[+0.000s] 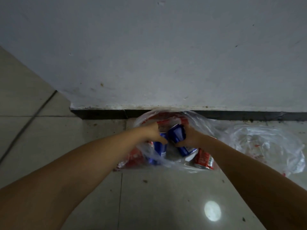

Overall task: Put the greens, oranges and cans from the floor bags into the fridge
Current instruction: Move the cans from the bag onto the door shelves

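Two hands inside the clear bag (196,123) against the wall: left hand (153,132) and right hand (189,136) each grip blue cans (177,132). I note red cans (204,159) around, crumpled bag (265,143) right.

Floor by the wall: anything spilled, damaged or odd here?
Yes. A red can lies tipped on its side at the edge of the bag of cans, and dark crumbs and stains speckle the floor tiles along the skirting. No can damage shows.
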